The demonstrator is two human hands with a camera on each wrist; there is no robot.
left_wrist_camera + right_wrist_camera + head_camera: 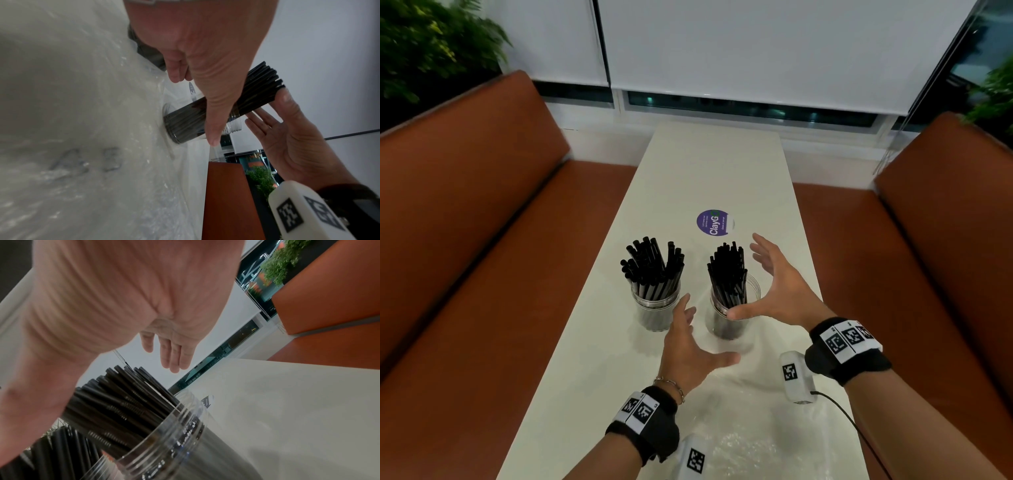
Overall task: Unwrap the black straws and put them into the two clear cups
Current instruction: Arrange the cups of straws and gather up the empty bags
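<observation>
Two clear cups stand side by side on the white table, each full of black straws. The left cup holds a spread bunch of straws. The right cup holds a tighter bunch, seen close in the right wrist view. My left hand hovers open between the cups, just in front of them, holding nothing. My right hand is open, fingers spread around the right side of the right cup, thumb near its rim; contact is unclear.
Crumpled clear plastic wrapping lies on the table's near end. A round purple sticker sits behind the cups. Orange-brown bench seats flank the table on both sides. White blinds and plants stand beyond.
</observation>
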